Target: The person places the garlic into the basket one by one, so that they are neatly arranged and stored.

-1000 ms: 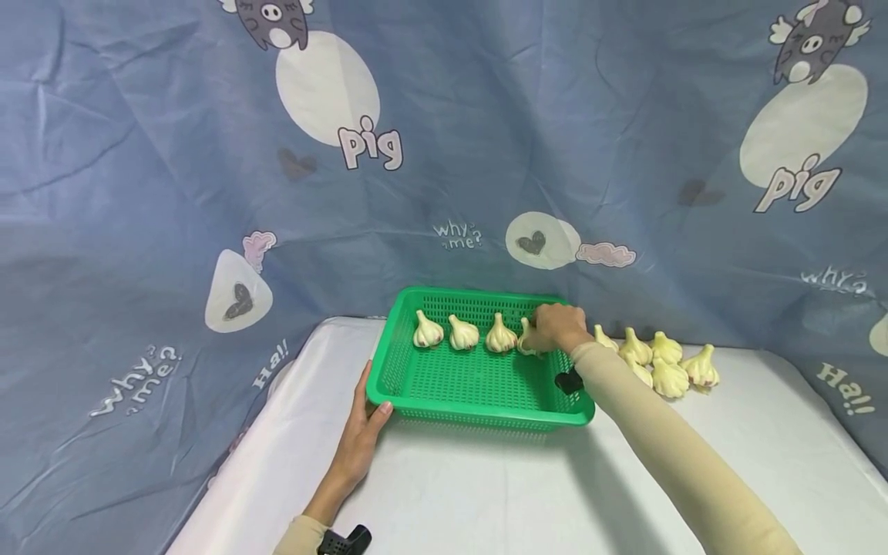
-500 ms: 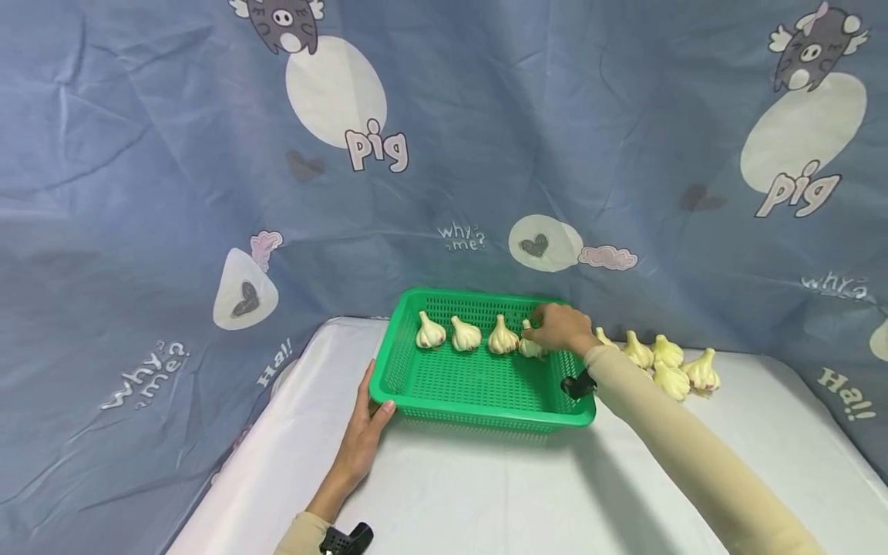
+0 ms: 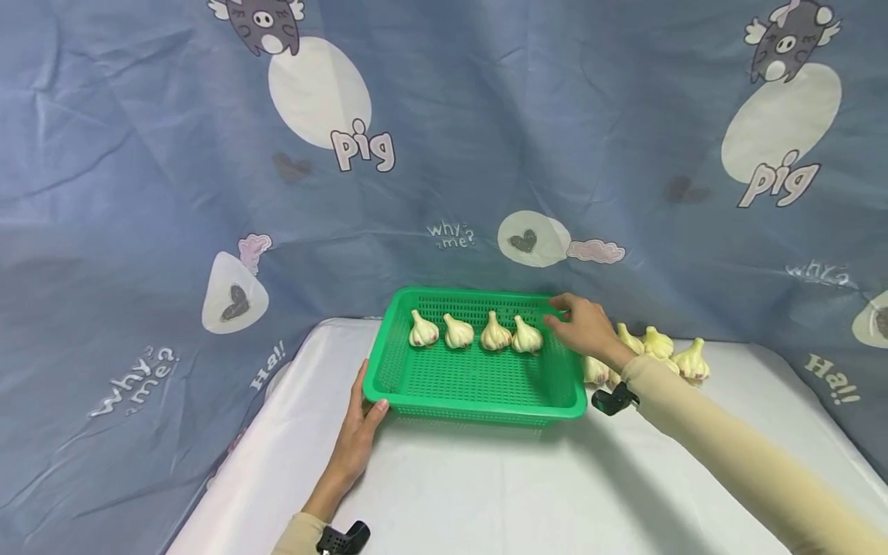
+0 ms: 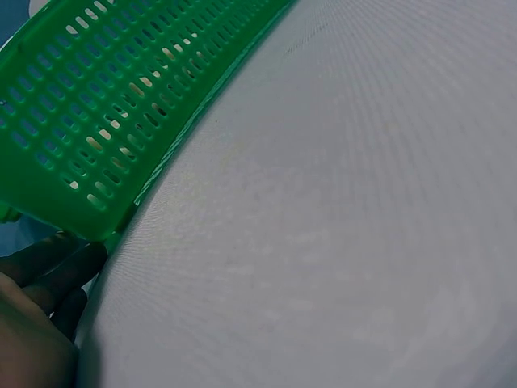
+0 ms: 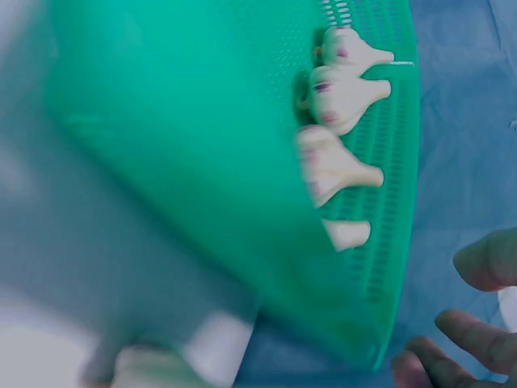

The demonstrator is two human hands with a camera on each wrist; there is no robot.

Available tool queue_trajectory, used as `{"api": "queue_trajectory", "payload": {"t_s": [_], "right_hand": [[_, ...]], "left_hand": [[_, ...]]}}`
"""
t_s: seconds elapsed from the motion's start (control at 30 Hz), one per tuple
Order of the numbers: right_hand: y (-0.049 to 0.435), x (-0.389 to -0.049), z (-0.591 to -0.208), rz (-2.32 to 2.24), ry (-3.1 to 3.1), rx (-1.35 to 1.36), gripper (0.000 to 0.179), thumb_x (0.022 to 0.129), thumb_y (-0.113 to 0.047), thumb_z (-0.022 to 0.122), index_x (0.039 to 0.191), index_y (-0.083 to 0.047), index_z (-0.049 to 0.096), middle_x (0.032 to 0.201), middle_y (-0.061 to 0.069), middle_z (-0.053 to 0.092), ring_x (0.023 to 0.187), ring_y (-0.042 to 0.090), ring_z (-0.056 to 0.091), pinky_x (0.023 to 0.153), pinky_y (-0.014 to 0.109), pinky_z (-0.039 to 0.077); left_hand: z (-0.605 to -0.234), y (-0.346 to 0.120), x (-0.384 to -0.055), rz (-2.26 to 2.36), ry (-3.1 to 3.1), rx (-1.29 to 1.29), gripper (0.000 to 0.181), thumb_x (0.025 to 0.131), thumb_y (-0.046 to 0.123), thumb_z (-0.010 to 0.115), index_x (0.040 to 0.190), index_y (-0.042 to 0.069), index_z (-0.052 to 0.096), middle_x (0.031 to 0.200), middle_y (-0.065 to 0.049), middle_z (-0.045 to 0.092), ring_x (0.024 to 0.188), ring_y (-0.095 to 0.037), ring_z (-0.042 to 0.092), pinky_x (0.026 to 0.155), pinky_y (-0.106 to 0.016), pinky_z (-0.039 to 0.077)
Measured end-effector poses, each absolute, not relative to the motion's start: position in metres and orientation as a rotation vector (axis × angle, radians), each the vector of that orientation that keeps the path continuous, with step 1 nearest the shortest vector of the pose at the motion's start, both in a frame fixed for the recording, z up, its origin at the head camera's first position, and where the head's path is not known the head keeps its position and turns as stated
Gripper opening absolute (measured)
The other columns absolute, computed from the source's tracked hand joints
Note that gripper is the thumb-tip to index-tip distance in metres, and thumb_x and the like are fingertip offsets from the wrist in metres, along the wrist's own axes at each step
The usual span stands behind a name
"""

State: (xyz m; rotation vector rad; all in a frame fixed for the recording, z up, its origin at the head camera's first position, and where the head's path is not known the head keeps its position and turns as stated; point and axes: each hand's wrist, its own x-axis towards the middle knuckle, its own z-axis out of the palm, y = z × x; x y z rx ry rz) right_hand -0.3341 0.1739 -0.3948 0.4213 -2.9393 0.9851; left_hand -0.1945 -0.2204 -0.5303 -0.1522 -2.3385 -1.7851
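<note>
Your right hand has left the row's rightmost garlic bulb, fingers parted, empty; your left hand grips the near-left corner of the green basket. Inside, that bulb's long axis points stem-backward, slightly left. Your arm partly hides loose bulbs. Backdrop reads "pig", "why me?", "Ha!!"

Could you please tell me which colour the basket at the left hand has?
The basket is green; the head view shows it best.

Basket: smooth plastic, slight gloss. Garlic bulbs: smooth, matt. Backdrop: creased cloth. Table cover: matt cloth.
</note>
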Motion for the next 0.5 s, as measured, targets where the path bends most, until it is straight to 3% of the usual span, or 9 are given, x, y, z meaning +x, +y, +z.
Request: {"api": "queue_trajectory", "payload": {"t_s": [0.27, 0.5], "right_hand": [[0.218, -0.314, -0.397, 0.841, -2.939, 0.382, 0.047, 0.105, -0.025, 0.06, 0.14, 0.006, 0.062, 0.136, 0.03, 0.066, 0.116, 0.047, 0.069, 0.096, 0.061, 0.056], [0.257, -0.301, -0.405, 0.692, -2.991, 0.402, 0.045, 0.099, -0.027, 0.07, 0.131, 0.005, 0.07, 0.128, 0.03, 0.071, 0.119, 0.054, 0.066, 0.096, 0.065, 0.054]], "left_hand": [[-0.532, -0.221, -0.196, -1.794, -2.332, -0.156, 0.072, 0.112, 0.028, 0.047, 0.172, 0.036, 0.008, 0.18, -0.007, 0.008, 0.166, -0.04, 0.005, 0.125, -0.076, 0.005], [-0.531, -0.221, -0.196, -1.804, -2.363, -0.125, 0.073, 0.112, 0.029, 0.048, 0.171, 0.04, 0.007, 0.18, -0.004, 0.006, 0.166, -0.036, 0.002, 0.126, -0.075, 0.004]]}}
